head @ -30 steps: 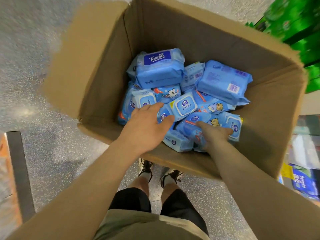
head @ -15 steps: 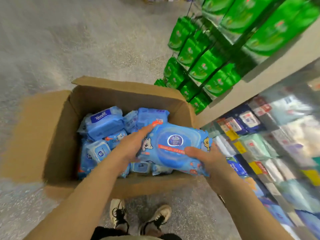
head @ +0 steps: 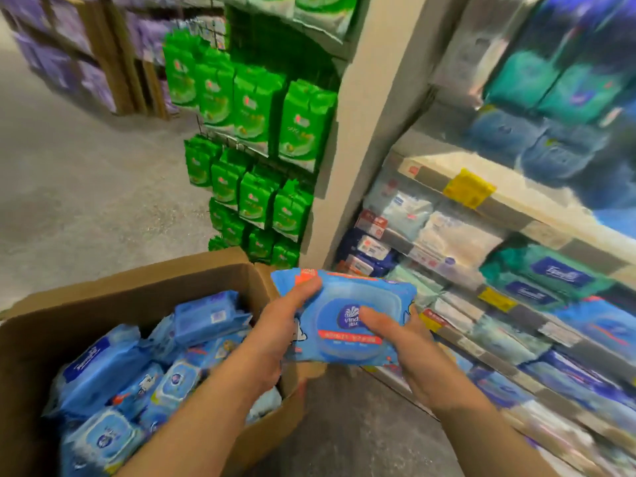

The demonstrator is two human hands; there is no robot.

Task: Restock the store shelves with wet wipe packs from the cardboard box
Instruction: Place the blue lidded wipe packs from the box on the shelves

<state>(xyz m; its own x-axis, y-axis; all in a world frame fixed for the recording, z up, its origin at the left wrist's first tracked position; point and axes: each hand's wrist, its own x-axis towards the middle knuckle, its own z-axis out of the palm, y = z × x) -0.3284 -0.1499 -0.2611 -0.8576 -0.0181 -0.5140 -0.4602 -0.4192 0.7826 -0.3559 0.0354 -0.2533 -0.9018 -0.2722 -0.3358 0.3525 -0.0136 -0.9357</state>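
Observation:
A blue wet wipe pack (head: 347, 335) with a round lid hangs in the air just past the right edge of the cardboard box (head: 206, 277). My left hand (head: 275, 335) grips its left end and my right hand (head: 402, 349) grips its right side, thumb across the lid. The box stands on the floor at lower left and holds several more blue wipe packs (head: 137, 380). The store shelves (head: 481, 256) rise directly to the right of the pack, blurred by motion.
Green packs (head: 254, 132) hang on a rack behind the box, beside a beige pillar (head: 364, 142). The right-hand shelves hold blue, white and teal packs with yellow price tags (head: 468, 187). Purple goods line shelving at far upper left. Grey floor stretches to the left.
Both hands lifted one blue pack out of the box and carried it right, past the box's rim toward the shelves. My view swung up from the box to the shelving.

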